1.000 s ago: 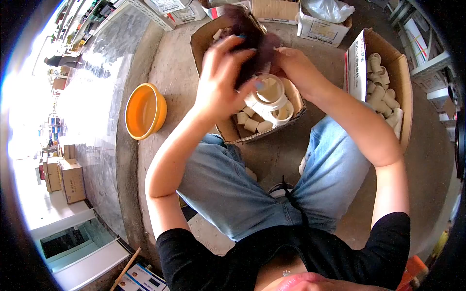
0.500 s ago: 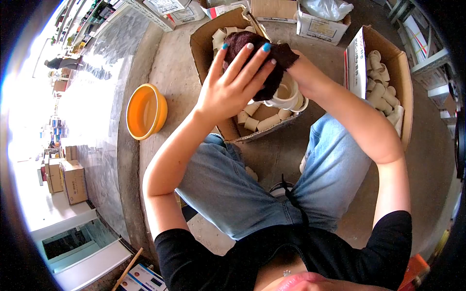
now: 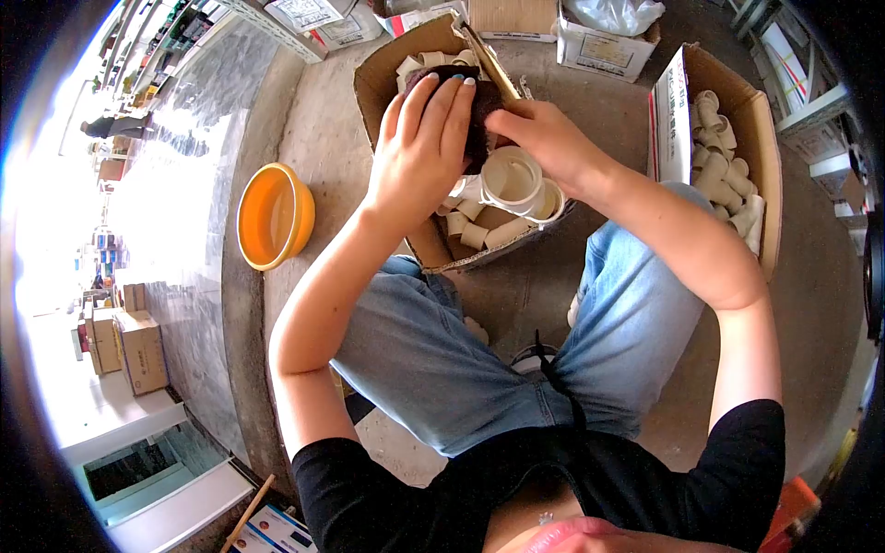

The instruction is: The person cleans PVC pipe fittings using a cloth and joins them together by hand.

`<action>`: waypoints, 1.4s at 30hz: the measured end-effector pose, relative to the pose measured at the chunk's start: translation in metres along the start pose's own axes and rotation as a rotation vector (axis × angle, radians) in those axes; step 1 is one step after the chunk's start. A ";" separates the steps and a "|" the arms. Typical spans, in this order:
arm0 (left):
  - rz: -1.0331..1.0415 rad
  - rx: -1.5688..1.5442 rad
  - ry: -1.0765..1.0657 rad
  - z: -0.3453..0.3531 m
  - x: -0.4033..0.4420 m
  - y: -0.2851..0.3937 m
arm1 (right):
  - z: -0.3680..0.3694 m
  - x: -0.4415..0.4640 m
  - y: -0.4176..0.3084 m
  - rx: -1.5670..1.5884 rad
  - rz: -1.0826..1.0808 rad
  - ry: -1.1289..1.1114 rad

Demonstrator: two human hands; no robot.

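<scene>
A dark brown cloth is bunched up over the open cardboard box in front of me. My left hand lies across the cloth with its fingers close together, pressing around it. From the right, my right hand grips the cloth's edge with its thumb side. Its other fingers are partly hidden. Just below that hand sits a wide white pipe fitting, its round opening towards me; whether my fingers touch it I cannot tell. Smaller white pipe fittings lie in the box underneath.
To the right stands another cardboard box of white pipe fittings. An orange basin rests on the floor at left. A carton with a clear plastic bag stands at the back. My knees flank the near box.
My left hand has drawn its fingers together and bent them over the cloth. My right hand has come out from behind the cloth, and the wide fitting now shows more fully.
</scene>
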State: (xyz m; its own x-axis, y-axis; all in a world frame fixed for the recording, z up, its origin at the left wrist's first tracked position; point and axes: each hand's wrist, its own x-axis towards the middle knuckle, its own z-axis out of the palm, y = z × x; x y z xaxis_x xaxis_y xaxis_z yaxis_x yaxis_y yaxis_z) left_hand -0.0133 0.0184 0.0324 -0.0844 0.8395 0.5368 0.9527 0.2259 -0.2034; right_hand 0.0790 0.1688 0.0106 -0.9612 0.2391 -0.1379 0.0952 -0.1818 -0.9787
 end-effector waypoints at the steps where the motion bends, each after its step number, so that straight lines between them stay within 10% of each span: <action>1: -0.003 -0.005 0.007 0.000 0.000 -0.002 | 0.000 0.001 0.000 -0.050 -0.026 -0.005; 14: -0.022 0.156 0.241 -0.004 -0.002 -0.003 | 0.004 -0.005 -0.015 -0.690 -0.584 -0.029; 25: -0.275 -0.258 -0.067 0.002 -0.013 0.005 | -0.011 0.012 -0.017 -1.480 -1.424 -0.100; 33: -0.359 -0.148 -0.036 0.001 -0.006 -0.016 | -0.016 0.015 -0.013 -0.403 -0.331 -0.047; 42: -0.127 0.065 0.009 0.012 -0.009 -0.006 | 0.000 0.014 0.003 -0.790 -0.298 -0.035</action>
State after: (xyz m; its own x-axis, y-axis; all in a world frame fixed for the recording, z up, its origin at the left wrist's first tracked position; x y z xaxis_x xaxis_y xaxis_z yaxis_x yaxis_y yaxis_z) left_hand -0.0222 0.0151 0.0187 -0.2000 0.7975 0.5693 0.9135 0.3619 -0.1861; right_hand 0.0663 0.1719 0.0059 -0.9811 0.1387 0.1352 -0.0235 0.6075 -0.7940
